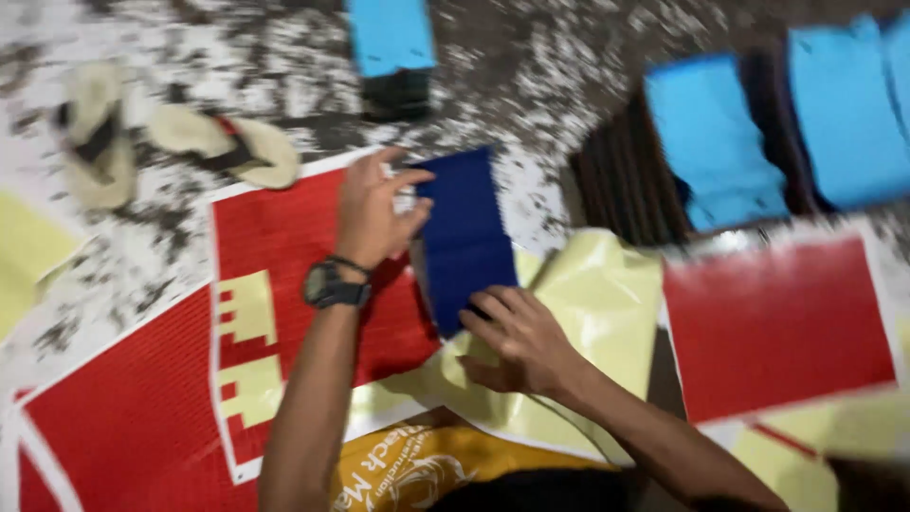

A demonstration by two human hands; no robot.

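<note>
Head view looks down on a speckled floor [569, 66] that fills the upper part of the frame, blurred by motion. Large red sheets [284, 237] with white borders and pale yellow blocks lie across the lower left and centre, and another red sheet [777, 327] lies at the right. Crumpled pale yellow backing paper [597, 294] spreads through the lower middle, partly over the red sheets. Light blue sheets [716, 133] rest on dark stacks in the upper right, with one more light blue piece [389, 33] at the top centre. A dark blue sheet [464, 237] sits in the middle of the frame, over the edge of the central red sheet. Two tan sandals [171, 142] lie in the upper left. The left hand [372, 213], a dark watch [332, 284] on its wrist, has its fingers closed on the dark blue sheet's upper left edge. The right hand [521, 341] presses flat, fingers spread, on the sheet's lower right corner and the yellow paper.
</note>
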